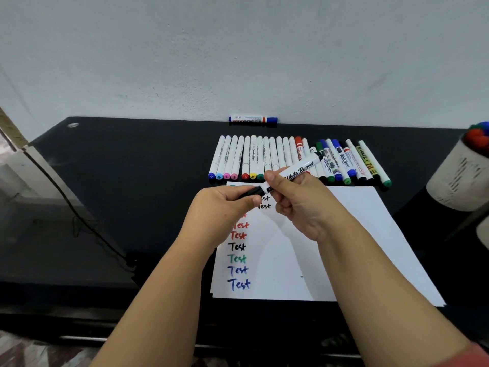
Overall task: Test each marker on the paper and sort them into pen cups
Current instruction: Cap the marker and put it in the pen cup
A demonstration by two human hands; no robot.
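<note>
Both hands meet above the top of a white sheet of paper (330, 247), each gripping one end of a single whiteboard marker (296, 172). The left hand (225, 202) curls its fingers and thumb around the black cap end. The right hand (299, 197) pinches the white barrel. The marker's long axis runs on a slant, its cap end low and to the left, its other end raised up and to the right, away from the person.

On the paper, a column of the handwritten word "Test" (238, 270) runs down the left side in red, black, green and blue; at least eight are readable, others hidden by the hands.

Beyond the paper, a row of markers (254, 157) lies side by side on the black desk (132, 168), roughly two dozen. One more blue-capped marker (252, 119) lies crosswise by the wall.

At the right edge, a pale cup (455, 178) holds several markers, red, blue and green caps showing; the number is unclear.
</note>
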